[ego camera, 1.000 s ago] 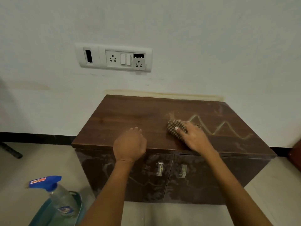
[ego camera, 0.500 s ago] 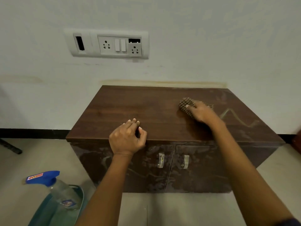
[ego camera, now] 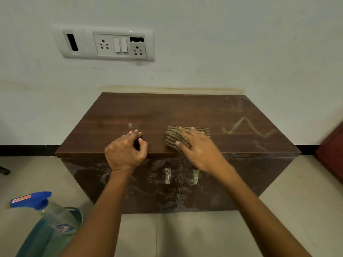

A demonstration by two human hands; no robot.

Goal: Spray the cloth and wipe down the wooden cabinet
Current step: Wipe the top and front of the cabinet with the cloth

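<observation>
A low dark wooden cabinet [ego camera: 130,112] with two doors stands against the white wall. My right hand [ego camera: 198,147] lies flat on a brown textured cloth [ego camera: 171,136] and presses it onto the cabinet top near the front edge. A pale zigzag smear [ego camera: 246,127] remains on the top to the right of the cloth. My left hand [ego camera: 126,151] rests on the front edge, fingers curled and holding nothing. A clear spray bottle [ego camera: 50,210] with a blue trigger head stands at the lower left.
The bottle sits in a teal basin [ego camera: 37,240] on the tiled floor. A white socket panel [ego camera: 104,43] is on the wall above. Both cabinet doors carry pale smears and clear handles [ego camera: 167,175]. A reddish wooden piece [ego camera: 332,154] stands at the right edge.
My right hand has slid the cloth from the back of the top toward the front edge and to the left. Part of the zigzag smear has been wiped away. My left hand stays put.
</observation>
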